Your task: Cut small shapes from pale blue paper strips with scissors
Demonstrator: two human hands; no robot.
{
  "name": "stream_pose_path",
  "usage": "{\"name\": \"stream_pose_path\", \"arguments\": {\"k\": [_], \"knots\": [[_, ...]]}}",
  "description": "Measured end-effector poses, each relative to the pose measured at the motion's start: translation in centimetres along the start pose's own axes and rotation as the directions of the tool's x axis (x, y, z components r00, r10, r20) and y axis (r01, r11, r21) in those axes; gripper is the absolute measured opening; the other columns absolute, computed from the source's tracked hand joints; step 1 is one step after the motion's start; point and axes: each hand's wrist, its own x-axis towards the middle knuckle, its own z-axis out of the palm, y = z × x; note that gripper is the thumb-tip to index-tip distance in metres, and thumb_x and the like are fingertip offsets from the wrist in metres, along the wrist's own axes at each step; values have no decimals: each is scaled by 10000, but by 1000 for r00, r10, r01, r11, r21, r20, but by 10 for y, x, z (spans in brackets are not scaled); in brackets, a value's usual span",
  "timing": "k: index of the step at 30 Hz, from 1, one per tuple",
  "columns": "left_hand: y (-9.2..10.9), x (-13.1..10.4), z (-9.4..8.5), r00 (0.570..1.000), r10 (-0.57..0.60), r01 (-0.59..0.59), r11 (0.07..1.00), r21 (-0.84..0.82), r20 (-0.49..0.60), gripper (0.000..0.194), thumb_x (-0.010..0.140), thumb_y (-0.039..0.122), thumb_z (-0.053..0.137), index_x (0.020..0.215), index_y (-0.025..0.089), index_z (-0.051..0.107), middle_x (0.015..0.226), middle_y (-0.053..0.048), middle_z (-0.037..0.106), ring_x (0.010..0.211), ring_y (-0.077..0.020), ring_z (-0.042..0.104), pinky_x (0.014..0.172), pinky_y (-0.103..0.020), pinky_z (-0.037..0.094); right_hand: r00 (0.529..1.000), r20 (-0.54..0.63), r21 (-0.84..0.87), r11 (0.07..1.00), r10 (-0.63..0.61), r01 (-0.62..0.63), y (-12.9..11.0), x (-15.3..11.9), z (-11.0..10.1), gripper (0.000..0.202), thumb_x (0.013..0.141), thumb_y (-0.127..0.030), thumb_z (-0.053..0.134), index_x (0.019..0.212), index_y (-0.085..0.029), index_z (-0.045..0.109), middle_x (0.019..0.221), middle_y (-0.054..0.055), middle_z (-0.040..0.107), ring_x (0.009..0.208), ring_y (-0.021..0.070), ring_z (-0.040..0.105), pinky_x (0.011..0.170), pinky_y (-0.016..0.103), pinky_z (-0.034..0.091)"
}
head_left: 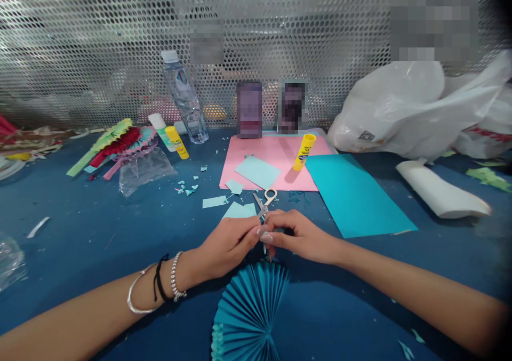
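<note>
My left hand (236,239) and my right hand (296,234) meet at the fingertips above the table, both closed in a pinch. Whatever lies between the fingers is too small and hidden to make out. A pair of scissors (263,210) with a pale handle shows just beyond and partly behind my fingers; I cannot tell whether either hand touches it. Nearest to me, below the hands, a pleated blue paper fan (250,307) lies spread, with light scalloped trim on its left edge. Light blue paper pieces (240,210) lie past my left hand.
Pink sheets (264,150) bear a yellow glue stick (304,152); a blue sheet (360,195) lies to the right. Farther left stand a water bottle (186,99) and another glue stick (176,142), near finished fans (116,142). White plastic bags (392,105) and a white roll (442,190) are right.
</note>
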Motion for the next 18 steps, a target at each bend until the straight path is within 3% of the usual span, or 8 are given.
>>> {"name": "stream_pose_path", "arguments": {"k": [8,18], "knots": [[1,0,0,996,-91,92,994,65,-12,280,902,276,319,715,152,487,571,38,489,482,-70,401,485,-182,318,1000,6,-13,1000,19,-19,0,0,0,260,846,-321,479,700,-152,612,618,3,603,669,101,540,670,248,416],[-2,0,1,996,-88,89,993,74,-21,301,906,275,321,715,145,513,561,37,484,475,-64,397,488,-178,309,1000,0,-15,1000,25,-25,1,0,1,274,851,-305,473,665,-149,599,620,8,604,663,97,537,641,235,419]]}}
